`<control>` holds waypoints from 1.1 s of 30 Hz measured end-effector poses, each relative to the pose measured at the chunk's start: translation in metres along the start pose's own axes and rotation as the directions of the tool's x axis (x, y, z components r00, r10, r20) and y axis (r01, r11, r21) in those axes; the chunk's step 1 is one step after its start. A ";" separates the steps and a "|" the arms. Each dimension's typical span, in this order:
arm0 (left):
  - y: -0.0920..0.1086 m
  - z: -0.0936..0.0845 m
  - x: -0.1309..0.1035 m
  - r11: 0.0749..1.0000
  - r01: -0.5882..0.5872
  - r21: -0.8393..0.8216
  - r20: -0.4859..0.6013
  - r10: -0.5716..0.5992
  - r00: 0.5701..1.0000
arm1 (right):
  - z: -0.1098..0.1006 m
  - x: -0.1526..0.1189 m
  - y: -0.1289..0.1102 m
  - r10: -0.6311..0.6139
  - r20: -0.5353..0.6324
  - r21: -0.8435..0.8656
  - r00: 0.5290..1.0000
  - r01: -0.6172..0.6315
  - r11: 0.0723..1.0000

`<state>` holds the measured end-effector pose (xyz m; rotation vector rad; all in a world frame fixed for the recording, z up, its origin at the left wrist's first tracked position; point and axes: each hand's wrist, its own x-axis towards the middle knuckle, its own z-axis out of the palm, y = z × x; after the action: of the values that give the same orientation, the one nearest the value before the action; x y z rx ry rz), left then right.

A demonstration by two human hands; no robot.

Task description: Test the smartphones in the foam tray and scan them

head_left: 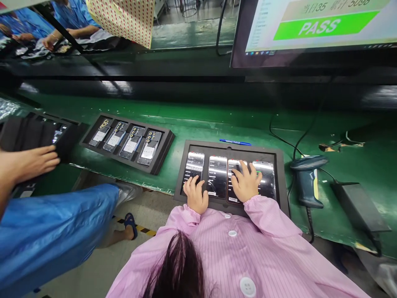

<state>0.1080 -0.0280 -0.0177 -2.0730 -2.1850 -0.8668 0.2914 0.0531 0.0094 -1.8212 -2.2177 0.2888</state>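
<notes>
A black foam tray (281,174) lies on the green bench, holding several phones with lit screens in a row. My left hand (196,194) rests fingers apart over the lower part of the leftmost phone (195,162). My right hand (246,182) is spread over the third phone (232,198), its fingertips near the gap to the rightmost phone (267,178). Between my hands the second phone (217,176) shows a list of text lines. Neither hand holds anything. Behind the tray lies a blue pen (235,142).
To the left sits a second foam tray (167,145) with several opened phones. A co-worker's hand (39,161) touches dark trays at the far left. A scanner (305,180) and black power adapter (359,207) with cables lie right. A monitor (238,54) showing PASS hangs above.
</notes>
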 end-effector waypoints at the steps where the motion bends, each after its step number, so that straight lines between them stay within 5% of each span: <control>1: 0.000 0.000 0.000 1.000 0.002 -0.006 -0.001 -0.002 1.000 | 0.000 0.001 -0.002 -0.010 -0.018 0.006 1.000 0.010 1.000; 11: 0.002 -0.001 -0.001 1.000 0.013 0.007 -0.015 -0.012 1.000 | 0.007 0.019 -0.039 -0.125 0.105 0.023 0.987 0.123 0.992; 19: 0.003 -0.001 -0.001 1.000 0.024 0.001 -0.015 -0.024 1.000 | 0.006 0.024 -0.044 -0.126 0.160 0.017 0.979 0.125 0.992; 28: 0.001 0.001 -0.002 1.000 0.021 0.003 -0.011 -0.021 1.000 | -0.010 0.013 -0.023 -0.031 -0.173 0.129 0.984 0.054 0.990; 33: 0.000 0.003 -0.002 1.000 0.013 0.008 -0.016 -0.013 1.000 | -0.019 0.008 -0.007 0.076 -0.247 0.175 0.966 -0.032 0.984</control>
<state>0.1090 -0.0290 -0.0208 -2.0437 -2.1924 -0.8710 0.2901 0.0594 0.0304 -1.7239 -1.9126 0.2332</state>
